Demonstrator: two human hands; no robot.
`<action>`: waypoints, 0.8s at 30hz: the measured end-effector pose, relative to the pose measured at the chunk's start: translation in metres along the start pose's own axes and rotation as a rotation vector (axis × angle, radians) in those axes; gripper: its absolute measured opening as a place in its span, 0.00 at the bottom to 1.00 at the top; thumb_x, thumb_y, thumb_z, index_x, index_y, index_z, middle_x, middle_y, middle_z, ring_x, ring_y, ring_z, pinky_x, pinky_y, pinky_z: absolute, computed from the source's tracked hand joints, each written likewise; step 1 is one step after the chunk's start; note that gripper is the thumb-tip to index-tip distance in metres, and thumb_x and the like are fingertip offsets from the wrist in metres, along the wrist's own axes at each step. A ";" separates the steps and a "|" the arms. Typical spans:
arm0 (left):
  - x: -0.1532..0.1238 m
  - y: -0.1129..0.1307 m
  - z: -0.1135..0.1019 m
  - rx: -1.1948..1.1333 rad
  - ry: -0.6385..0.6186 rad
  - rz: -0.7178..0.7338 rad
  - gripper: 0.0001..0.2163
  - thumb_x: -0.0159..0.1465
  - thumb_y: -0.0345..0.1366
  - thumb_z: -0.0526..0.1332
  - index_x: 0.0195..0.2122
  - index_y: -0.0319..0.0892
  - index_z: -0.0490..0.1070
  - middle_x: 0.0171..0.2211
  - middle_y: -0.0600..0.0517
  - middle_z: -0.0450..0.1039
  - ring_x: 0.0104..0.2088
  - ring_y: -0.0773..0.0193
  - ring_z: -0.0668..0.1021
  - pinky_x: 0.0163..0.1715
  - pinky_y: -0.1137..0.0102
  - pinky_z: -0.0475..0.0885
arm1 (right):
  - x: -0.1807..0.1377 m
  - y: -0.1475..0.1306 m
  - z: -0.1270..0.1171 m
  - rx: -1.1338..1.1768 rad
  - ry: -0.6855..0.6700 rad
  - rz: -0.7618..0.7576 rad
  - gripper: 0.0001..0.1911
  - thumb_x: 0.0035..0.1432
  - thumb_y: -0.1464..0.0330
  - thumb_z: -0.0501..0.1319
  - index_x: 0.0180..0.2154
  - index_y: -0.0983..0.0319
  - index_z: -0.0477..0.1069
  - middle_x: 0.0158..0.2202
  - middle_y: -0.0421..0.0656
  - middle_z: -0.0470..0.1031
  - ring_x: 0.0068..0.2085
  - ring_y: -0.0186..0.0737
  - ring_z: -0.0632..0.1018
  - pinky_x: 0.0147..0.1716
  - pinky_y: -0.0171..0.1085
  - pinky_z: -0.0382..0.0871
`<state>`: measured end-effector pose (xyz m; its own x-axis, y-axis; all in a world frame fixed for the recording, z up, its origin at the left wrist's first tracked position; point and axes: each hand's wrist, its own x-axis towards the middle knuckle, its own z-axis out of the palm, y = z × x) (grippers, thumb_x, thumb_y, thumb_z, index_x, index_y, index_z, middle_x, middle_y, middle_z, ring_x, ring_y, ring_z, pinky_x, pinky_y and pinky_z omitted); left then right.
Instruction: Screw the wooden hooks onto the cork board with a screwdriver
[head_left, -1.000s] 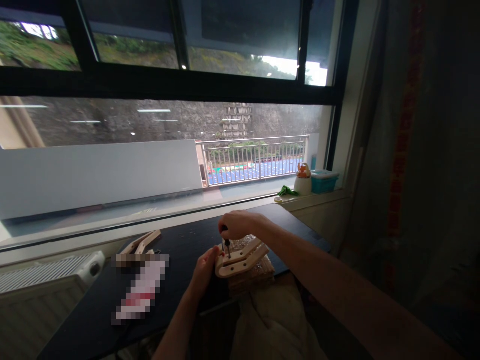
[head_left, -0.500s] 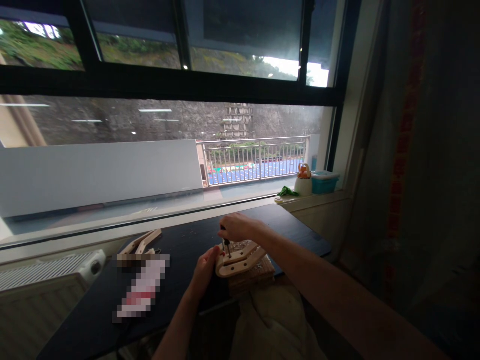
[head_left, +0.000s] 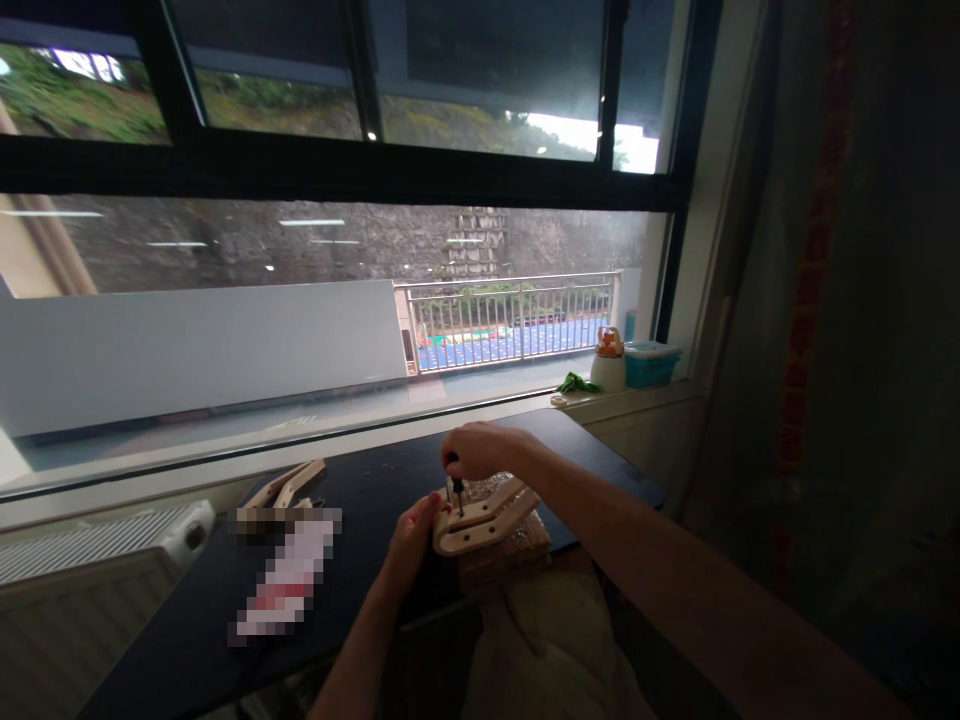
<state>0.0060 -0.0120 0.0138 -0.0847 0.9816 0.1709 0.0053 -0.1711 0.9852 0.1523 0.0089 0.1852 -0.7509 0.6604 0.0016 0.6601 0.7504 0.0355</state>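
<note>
My right hand (head_left: 480,451) is closed around the handle of a screwdriver (head_left: 460,496), held upright with its tip down at a hole in a pale wooden piece. That bent wooden piece (head_left: 491,528) has a rounded end, several dark holes and a long gap along its middle. My left hand (head_left: 414,527) grips its rounded left end, thumb on top. Under the wooden piece lies a brown block or stack (head_left: 506,565) with a crinkled, shiny top. Whether a screw sits under the tip is too small to tell.
More bent wooden pieces (head_left: 289,487) lie at the dark table's (head_left: 360,590) left, beside a blurred-out pinkish item (head_left: 289,575). A white radiator (head_left: 112,560) stands left of the table. On the windowsill are a teal box (head_left: 651,368), a pale container (head_left: 607,372) and something green (head_left: 576,384).
My right hand has turned slightly on the screwdriver, its fingers shifting and showing more of the handle's top. The left hand and wooden piece stay in place.
</note>
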 end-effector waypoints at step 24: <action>0.000 0.002 0.000 0.013 0.003 -0.015 0.23 0.53 0.57 0.58 0.28 0.37 0.72 0.19 0.54 0.70 0.21 0.65 0.69 0.22 0.74 0.62 | 0.003 0.007 0.007 0.056 0.004 0.009 0.14 0.50 0.67 0.57 0.38 0.59 0.76 0.38 0.44 0.78 0.38 0.40 0.76 0.32 0.32 0.64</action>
<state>0.0062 -0.0127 0.0153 -0.0880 0.9838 0.1559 0.0166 -0.1550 0.9878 0.1547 0.0168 0.1788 -0.7450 0.6671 0.0054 0.6669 0.7449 -0.0208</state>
